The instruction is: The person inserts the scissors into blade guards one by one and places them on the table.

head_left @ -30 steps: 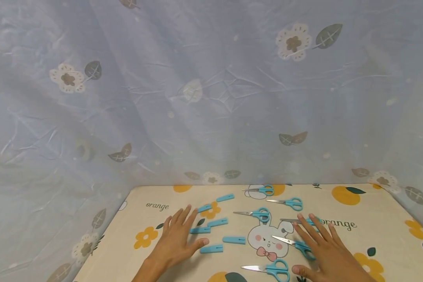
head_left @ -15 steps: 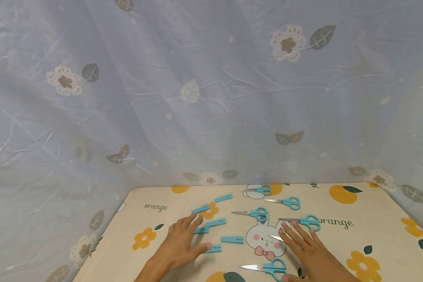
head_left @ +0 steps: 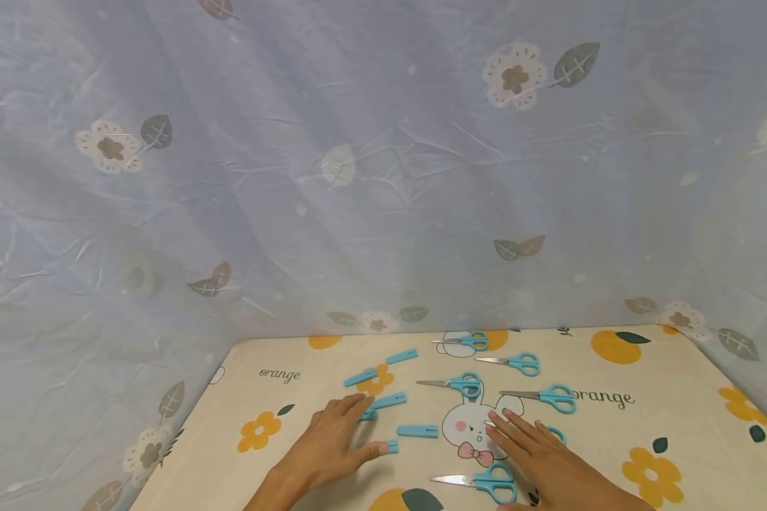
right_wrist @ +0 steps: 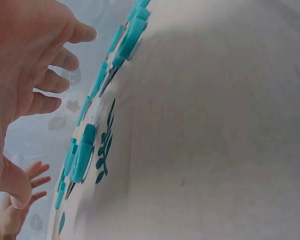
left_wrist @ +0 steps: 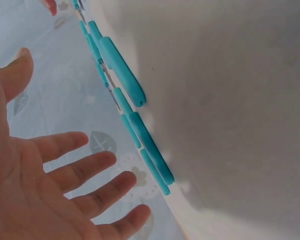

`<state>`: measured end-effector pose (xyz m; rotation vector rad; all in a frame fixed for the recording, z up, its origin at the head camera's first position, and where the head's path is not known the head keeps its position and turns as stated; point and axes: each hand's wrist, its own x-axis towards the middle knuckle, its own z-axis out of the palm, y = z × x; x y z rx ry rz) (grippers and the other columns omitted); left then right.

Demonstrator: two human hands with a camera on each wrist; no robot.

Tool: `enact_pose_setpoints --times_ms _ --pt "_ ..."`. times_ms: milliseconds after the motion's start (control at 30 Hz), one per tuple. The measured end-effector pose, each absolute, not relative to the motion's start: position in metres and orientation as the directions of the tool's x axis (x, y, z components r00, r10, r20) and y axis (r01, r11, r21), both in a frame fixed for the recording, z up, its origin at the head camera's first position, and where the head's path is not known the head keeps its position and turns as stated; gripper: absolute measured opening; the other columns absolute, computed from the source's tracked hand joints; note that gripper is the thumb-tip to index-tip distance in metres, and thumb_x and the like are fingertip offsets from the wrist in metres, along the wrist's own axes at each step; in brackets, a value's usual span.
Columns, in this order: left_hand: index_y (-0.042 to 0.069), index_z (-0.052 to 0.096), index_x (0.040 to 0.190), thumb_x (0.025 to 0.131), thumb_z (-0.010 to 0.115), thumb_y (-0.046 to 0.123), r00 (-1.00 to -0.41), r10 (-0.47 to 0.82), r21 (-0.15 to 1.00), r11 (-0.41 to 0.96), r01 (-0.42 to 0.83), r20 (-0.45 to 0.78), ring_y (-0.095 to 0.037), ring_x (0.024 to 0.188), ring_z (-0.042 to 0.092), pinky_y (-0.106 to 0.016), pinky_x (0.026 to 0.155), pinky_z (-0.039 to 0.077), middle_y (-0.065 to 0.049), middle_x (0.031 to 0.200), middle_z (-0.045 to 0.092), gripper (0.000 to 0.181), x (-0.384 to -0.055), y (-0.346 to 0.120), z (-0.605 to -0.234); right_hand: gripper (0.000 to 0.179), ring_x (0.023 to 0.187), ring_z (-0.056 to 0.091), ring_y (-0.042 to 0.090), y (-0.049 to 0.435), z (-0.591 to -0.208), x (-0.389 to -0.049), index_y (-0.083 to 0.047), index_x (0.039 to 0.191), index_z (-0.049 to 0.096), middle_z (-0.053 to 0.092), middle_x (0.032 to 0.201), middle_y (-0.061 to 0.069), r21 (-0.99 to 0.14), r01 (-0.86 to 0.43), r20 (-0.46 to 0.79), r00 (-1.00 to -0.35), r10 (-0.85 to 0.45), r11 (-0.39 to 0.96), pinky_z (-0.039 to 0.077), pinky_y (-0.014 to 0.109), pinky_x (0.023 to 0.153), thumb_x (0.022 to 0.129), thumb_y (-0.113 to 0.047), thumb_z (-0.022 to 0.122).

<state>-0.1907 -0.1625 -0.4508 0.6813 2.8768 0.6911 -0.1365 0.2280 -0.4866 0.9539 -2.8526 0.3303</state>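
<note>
In the head view, my left hand (head_left: 329, 443) hovers beside several blue blade caps, its fingers loosely bent and its thumb over the near cap (head_left: 393, 446). The left wrist view shows that hand's palm above the table, apart from the caps (left_wrist: 122, 72). My right hand (head_left: 543, 465) is held flat over a pair of scissors whose blue handle (head_left: 557, 434) peeks out beside it; the rest is mostly hidden. Nearest to its thumb lie other scissors (head_left: 495, 484). The right wrist view shows the fingers apart from the scissors (right_wrist: 82, 155). Neither hand holds anything.
More blue-handled scissors (head_left: 557, 399) lie at the centre right with blades pointing left. Other caps (head_left: 417, 431) lie left of them on the patterned cream tablecloth (head_left: 319, 355). A pale blue floral curtain (head_left: 383, 213) stands behind the table.
My right hand has moved left, uncovering one pair of scissors and covering most of another. My left hand has shifted slightly right and its fingers have bent a little. The scissors and caps stay put.
</note>
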Motion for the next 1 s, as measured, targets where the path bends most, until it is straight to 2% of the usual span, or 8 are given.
enact_pose_setpoints --times_ms 67,167,200,233,300,433,800,1000 --pt "0.012 0.047 0.162 0.097 0.067 0.068 -0.894 0.448 0.463 0.793 0.395 -0.004 -0.045 0.151 0.045 -0.073 0.118 0.036 -0.017 0.166 0.047 0.088 -0.19 -0.162 -0.45 0.094 0.152 0.046 0.035 0.226 -0.485 -0.136 -0.012 0.163 0.047 0.047 0.169 0.009 -0.133 -0.621 0.187 -0.781 -0.596 0.773 0.046 0.055 0.119 0.095 -0.077 0.06" --pt "0.012 0.049 0.161 0.097 0.069 0.064 -0.891 0.454 0.486 0.78 0.393 -0.008 -0.046 0.151 0.045 -0.074 0.118 0.036 -0.019 0.166 0.046 0.085 -0.19 -0.161 -0.449 0.095 0.15 0.048 0.035 0.223 -0.48 -0.136 -0.011 0.164 0.045 0.045 0.169 0.008 -0.198 -0.615 0.151 -0.788 -0.597 0.763 0.049 0.045 0.119 0.095 -0.075 0.062" --pt "0.012 0.049 0.16 0.097 0.07 0.064 -0.89 0.456 0.491 0.777 0.393 -0.01 -0.047 0.151 0.045 -0.074 0.118 0.036 -0.02 0.165 0.047 0.084 -0.19 -0.161 -0.448 0.096 0.15 0.048 0.036 0.222 -0.478 -0.136 -0.012 0.164 0.044 0.044 0.17 0.008 -0.248 -0.598 0.115 -0.799 -0.59 0.762 0.049 0.045 0.119 0.095 -0.075 0.063" --pt "0.012 0.05 0.16 0.097 0.071 0.063 -0.889 0.458 0.498 0.774 0.391 -0.013 -0.047 0.151 0.045 -0.074 0.118 0.036 -0.02 0.165 0.046 0.083 -0.19 -0.16 -0.448 0.096 0.15 0.048 0.037 0.221 -0.476 -0.136 -0.013 0.165 0.042 0.042 0.171 0.007 -0.291 -0.577 0.069 -0.808 -0.585 0.763 0.054 0.05 0.112 0.095 -0.076 0.063" --pt "0.012 0.051 0.159 0.097 0.072 0.061 -0.888 0.46 0.509 0.769 0.386 -0.023 -0.047 0.151 0.045 -0.072 0.118 0.038 -0.021 0.165 0.046 0.082 -0.19 -0.16 -0.448 0.096 0.149 0.048 0.039 0.22 -0.473 -0.136 -0.017 0.166 0.041 0.041 0.172 0.005 -0.399 -0.514 -0.016 -0.824 -0.566 0.76 0.054 0.051 0.112 0.094 -0.075 0.064" --pt "0.013 0.054 0.157 0.097 0.073 0.059 -0.884 0.465 0.514 0.77 0.379 -0.044 -0.046 0.151 0.046 -0.068 0.117 0.043 -0.022 0.164 0.048 0.078 -0.191 -0.159 -0.451 0.086 0.145 0.052 0.036 0.218 -0.469 -0.136 -0.024 0.164 0.045 0.045 0.168 0.002 -0.495 -0.437 -0.1 -0.83 -0.549 0.751 0.054 0.05 0.112 0.095 -0.073 0.063" --pt "0.012 0.063 0.149 0.097 0.076 0.053 -0.852 0.521 0.509 0.747 0.428 -0.047 -0.043 0.147 0.052 -0.065 0.119 0.043 -0.014 0.153 0.062 0.068 -0.194 -0.16 -0.457 0.064 0.13 0.057 0.023 0.213 -0.47 -0.146 -0.02 0.145 0.068 0.062 0.143 -0.005 -0.562 -0.435 -0.104 -0.807 -0.581 0.704 0.055 0.044 0.108 0.092 -0.054 0.081" --pt "0.011 0.07 0.141 0.095 0.081 0.046 -0.825 0.566 0.475 0.724 0.5 0.005 -0.024 0.124 0.066 -0.048 0.111 0.053 -0.001 0.127 0.075 0.058 -0.198 -0.16 -0.46 0.059 0.119 0.057 0.013 0.208 -0.471 -0.148 -0.02 0.141 0.071 0.061 0.135 -0.009 -0.544 -0.402 -0.14 -0.821 -0.553 0.736 0.057 0.039 0.105 0.089 -0.043 0.087"
